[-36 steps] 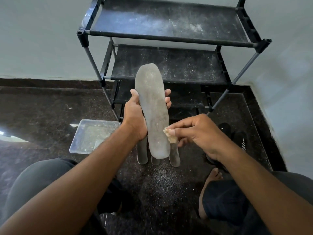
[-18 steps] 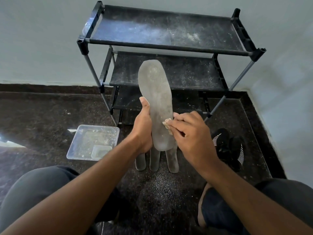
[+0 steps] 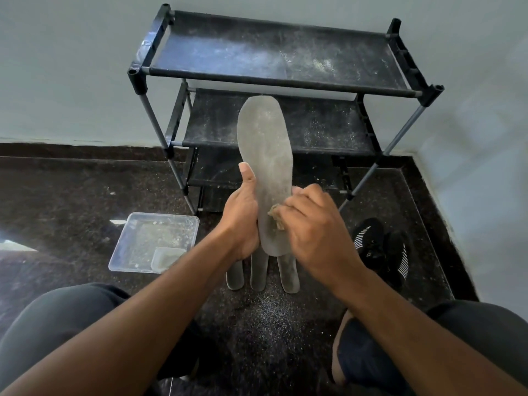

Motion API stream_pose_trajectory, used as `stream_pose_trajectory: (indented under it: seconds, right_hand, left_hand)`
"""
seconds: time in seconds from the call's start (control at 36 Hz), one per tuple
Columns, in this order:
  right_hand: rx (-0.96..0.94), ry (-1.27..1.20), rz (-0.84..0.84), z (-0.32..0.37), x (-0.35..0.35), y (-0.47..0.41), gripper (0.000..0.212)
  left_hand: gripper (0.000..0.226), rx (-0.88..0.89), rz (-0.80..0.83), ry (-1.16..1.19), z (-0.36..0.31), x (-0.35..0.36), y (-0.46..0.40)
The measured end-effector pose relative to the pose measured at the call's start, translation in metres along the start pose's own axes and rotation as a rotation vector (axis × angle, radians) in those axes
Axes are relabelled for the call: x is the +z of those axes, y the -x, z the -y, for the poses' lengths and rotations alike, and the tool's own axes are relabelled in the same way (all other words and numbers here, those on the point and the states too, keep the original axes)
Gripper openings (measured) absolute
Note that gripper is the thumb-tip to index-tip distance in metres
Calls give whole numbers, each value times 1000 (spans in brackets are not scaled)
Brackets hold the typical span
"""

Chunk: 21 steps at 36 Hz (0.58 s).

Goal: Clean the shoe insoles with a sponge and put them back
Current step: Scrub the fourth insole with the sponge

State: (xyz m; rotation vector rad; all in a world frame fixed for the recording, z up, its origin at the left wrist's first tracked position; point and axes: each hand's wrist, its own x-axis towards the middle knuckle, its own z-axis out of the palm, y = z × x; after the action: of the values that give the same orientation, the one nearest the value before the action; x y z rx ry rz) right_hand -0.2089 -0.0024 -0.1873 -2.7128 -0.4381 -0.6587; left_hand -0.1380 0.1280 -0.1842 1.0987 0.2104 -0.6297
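A person seated on a dark speckled floor holds a grey insole upright in front of a black three-tier shoe rack, its rounded toe end pointing up towards the rack's middle shelf. The left hand grips the insole's lower half, thumb laid along its left edge and fingers wrapped out of sight behind it. The right hand is curled around a small tan sponge, pressing it against the insole's face near the heel end; only a corner of the sponge shows between the fingers. Three more insoles lie side by side on the floor directly below the hands, their heel ends pointing towards the person and their upper parts hidden behind the hands. A clear plastic tray rests on the floor to the left, just beside the rack's front leg, with a smaller pale piece in its near right corner. A pair of black shoes with white stripes stands to the right, near the person's right forearm. Pale dust speckles the rack's shelves and the floor between the person's knees
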Motion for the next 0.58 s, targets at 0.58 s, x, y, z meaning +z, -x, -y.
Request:
stream_pose_trajectory:
  seconds: [0.58]
  right_hand:
    - [-88, -52, 75, -11, 0, 1, 15]
  left_hand:
    - [71, -12, -32, -88, -5, 1, 1]
